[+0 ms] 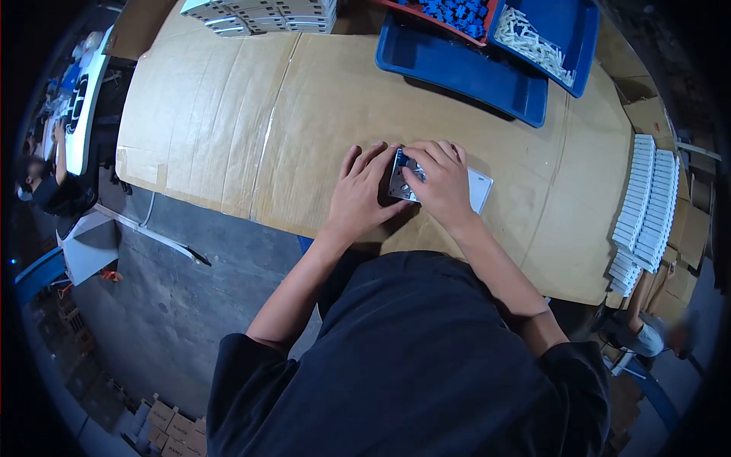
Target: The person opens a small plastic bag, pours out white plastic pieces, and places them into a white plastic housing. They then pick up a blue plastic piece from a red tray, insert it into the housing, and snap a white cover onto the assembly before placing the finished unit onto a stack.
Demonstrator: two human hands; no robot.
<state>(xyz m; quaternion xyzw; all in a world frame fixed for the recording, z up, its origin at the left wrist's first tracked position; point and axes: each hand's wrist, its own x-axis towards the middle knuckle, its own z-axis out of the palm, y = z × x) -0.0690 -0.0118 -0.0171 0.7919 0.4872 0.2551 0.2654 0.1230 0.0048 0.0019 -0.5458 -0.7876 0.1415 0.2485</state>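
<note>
A small light-coloured plastic housing (pixel 394 187) with a blue piece (pixel 402 161) at its upper left and metallic-looking details inside lies on the cardboard-covered table. My left hand (pixel 361 194) grips its left side, thumb at the near edge and fingertips at the far corner. Over the housing's right part curls my right hand (pixel 442 181), its thumb bent inward and fingers closed. What the right fingers hold is hidden beneath them. A flat white plate (pixel 480 189) sticks out on the right, partly covered by that hand.
Beyond the hands are an overlapping blue tray (pixel 457 76), a red tray of blue parts (pixel 453 11) and a blue tray of white parts (pixel 533 46). White housings (pixel 266 17) stand stacked far left, white strips (pixel 647 202) at right. People work at both sides.
</note>
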